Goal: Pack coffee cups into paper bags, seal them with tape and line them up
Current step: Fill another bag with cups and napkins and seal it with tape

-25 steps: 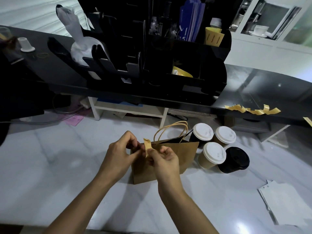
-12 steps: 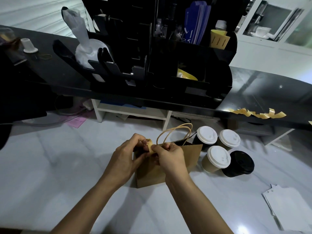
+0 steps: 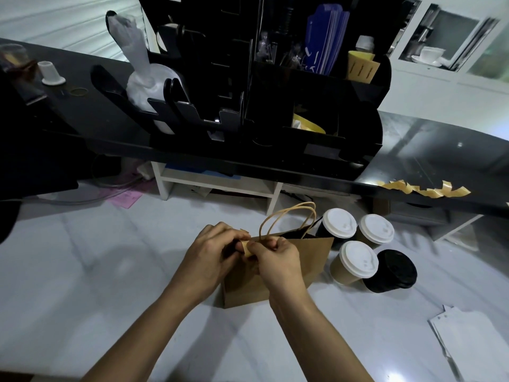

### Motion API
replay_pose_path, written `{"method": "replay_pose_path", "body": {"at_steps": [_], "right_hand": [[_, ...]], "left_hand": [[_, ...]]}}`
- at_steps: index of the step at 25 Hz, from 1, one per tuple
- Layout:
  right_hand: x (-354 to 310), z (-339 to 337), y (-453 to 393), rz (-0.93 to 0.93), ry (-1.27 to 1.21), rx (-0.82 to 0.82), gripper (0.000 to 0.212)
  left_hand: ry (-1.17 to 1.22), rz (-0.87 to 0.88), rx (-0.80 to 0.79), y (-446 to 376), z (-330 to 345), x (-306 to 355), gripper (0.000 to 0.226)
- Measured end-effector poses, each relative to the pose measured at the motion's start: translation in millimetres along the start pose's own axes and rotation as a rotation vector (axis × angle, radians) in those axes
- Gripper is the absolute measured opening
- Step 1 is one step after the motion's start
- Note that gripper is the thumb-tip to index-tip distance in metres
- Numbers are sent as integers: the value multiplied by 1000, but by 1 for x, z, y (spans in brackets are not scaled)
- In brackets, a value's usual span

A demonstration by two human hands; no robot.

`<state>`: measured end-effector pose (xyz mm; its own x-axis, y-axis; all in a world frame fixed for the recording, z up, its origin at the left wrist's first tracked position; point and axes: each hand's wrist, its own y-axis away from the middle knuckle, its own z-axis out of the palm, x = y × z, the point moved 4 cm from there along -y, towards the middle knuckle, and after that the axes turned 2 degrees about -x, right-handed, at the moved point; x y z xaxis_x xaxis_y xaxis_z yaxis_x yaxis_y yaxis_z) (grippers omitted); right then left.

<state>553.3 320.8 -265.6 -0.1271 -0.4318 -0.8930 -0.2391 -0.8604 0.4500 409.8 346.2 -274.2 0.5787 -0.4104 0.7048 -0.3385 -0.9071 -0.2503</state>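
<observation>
A brown paper bag (image 3: pixel 308 260) with looped handles stands on the white marble counter (image 3: pixel 82 271). Both hands meet at its top left corner. My left hand (image 3: pixel 212 253) and my right hand (image 3: pixel 275 257) pinch a short strip of yellowish tape (image 3: pixel 247 248) against the bag's rim. What is inside the bag is hidden. Right of the bag stand several lidded coffee cups: a white-lidded dark cup (image 3: pixel 337 224), a white-lidded cup (image 3: pixel 376 230), a tan cup with white lid (image 3: pixel 355 261) and a black-lidded cup (image 3: pixel 394 270).
More tape strips (image 3: pixel 425 188) hang off the edge of the black upper shelf (image 3: pixel 440 158). A black organiser (image 3: pixel 275 100) with lids, sleeves and bags stands behind. White papers (image 3: pixel 473 340) lie at the right front.
The tape strip, held upright above the bag a second ago, has come down onto the bag's top corner. Both hands have closed in together around it.
</observation>
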Motion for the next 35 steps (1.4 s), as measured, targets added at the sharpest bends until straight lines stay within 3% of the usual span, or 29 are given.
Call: {"method": "replay_pose_path", "body": {"at_steps": [5,13,17,25,35], "right_hand": [[2,0,2,2,8,10,19],[1,2,7,33,-62,-11,23],[1,-1,7,52,-37,-6,8],[2,2,14,-75,27,31,24],[-7,-2,24,-9,-27,-71,23]], "left_hand": [[41,-16,-16,-1,-1,3,36],[-82,-36,-35,1,-1,3,26],[-108,-24,-44,2,-2,5,25],[-185,25,-64,4,-2,13,34],[-204,33,-49,3,3,15,32]]}}
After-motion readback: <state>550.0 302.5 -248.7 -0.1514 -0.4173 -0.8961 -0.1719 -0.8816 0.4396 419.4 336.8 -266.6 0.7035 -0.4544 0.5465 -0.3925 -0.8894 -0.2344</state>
